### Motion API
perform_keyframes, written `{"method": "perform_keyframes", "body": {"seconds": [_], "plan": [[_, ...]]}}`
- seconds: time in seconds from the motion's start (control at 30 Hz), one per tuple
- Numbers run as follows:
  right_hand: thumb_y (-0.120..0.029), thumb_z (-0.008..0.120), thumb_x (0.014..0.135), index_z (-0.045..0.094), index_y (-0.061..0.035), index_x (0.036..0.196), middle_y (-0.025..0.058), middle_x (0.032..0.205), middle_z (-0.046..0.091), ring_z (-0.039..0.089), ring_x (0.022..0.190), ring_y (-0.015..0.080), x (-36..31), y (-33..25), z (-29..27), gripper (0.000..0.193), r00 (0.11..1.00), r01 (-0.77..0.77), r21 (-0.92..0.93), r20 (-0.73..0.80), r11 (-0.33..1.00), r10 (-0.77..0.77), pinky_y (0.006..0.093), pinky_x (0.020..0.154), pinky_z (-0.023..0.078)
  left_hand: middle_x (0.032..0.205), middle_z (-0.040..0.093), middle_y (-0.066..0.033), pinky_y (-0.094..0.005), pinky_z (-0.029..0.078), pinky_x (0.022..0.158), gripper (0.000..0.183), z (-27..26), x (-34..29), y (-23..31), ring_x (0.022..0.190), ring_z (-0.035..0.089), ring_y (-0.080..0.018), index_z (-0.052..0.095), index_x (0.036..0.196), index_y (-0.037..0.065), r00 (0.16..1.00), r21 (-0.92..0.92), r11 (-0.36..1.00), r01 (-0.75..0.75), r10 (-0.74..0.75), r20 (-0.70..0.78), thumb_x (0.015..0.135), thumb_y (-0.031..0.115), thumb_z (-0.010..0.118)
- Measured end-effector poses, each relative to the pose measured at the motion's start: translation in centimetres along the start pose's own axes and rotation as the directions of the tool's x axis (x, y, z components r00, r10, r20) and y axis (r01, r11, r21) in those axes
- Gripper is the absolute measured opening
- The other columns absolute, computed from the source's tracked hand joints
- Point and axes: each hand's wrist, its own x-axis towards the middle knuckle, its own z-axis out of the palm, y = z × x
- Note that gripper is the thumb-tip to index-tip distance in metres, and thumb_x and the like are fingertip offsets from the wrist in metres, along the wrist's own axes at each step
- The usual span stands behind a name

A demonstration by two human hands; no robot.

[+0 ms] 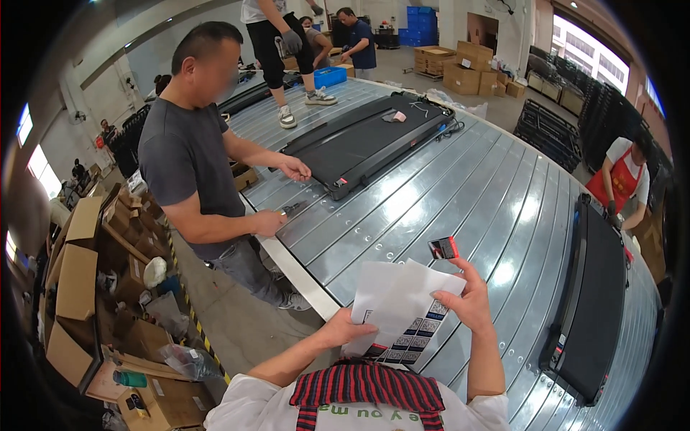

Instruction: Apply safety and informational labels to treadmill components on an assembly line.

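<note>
My left hand (345,328) grips the left edge of a few white label sheets (388,291), thumb on top, just past the table's near edge. Rows of dark-blue and white printed labels show on the lower sheet, with a red and black one near its bottom. A small red and black label (443,248) sits apart from the sheets at the index fingertip of my right hand (471,300). The thumb of that hand presses the sheets' right edge. Below the sheets and hands runs the metal roller conveyor table (402,215).
Across the table lies a black treadmill deck (374,140); another deck (593,302) lies at the right. A co-worker (190,144) at the left holds a small tool (291,208). Another person's legs (277,65) stand on the table. Cardboard boxes (75,280) crowd the left floor.
</note>
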Motion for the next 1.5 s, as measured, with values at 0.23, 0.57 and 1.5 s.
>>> {"method": "perform_keyframes", "body": {"seconds": [0.23, 0.57, 1.5], "plan": [[-0.006, 0.068, 0.068, 0.045, -0.0049, 0.118, 0.0068, 0.087, 0.061, 0.057, 0.077, 0.0123, 0.3, -2.0, 1.0, 0.056, 0.995, 0.082, -0.422, 0.078, 0.903, -0.054, 0.0254, 0.069, 0.045, 0.093, 0.061, -0.0023, -0.0251, 0.043, 0.078, 0.03, -0.4, -0.8, -0.9, 0.086, 0.053, -0.0091, 0.058, 0.102, 0.003, 0.998, -0.035, 0.999, -0.038, 0.039, 0.047, 0.074, 0.008, 0.066], [-0.005, 0.068, 0.067, 0.047, -0.0095, 0.116, 0.0055, 0.066, 0.06, 0.056, 0.056, 0.0137, 1.1, -3.1, 2.4, 0.053, 0.95, 0.191, -0.665, 0.31, 0.722, 0.035, 0.0241, 0.053, 0.044, 0.086, 0.064, -0.0065, -0.026, 0.044, 0.075, 0.027, -0.3, -3.1, -1.6, 0.079, 0.056, -0.0107, 0.06, 0.096, -0.001, 0.999, 0.135, 0.99, -0.033, 0.036, -0.023, 0.072, 0.01, 0.066], [-0.015, 0.071, 0.064, 0.051, -0.0127, 0.111, 0.0121, 0.069, 0.061, 0.058, 0.056, 0.0258, -15.0, -5.7, 17.4, 0.051, 0.778, 0.375, -0.651, 0.608, 0.661, 0.158, 0.0296, 0.053, 0.047, 0.082, 0.064, -0.0075, -0.0243, 0.044, 0.07, 0.03, 3.9, -23.9, -9.6, 0.073, 0.053, -0.0069, 0.058, 0.102, 0.003, 0.948, -0.046, 0.991, -0.127, 0.108, -0.298, 0.078, 0.022, 0.061]]}}
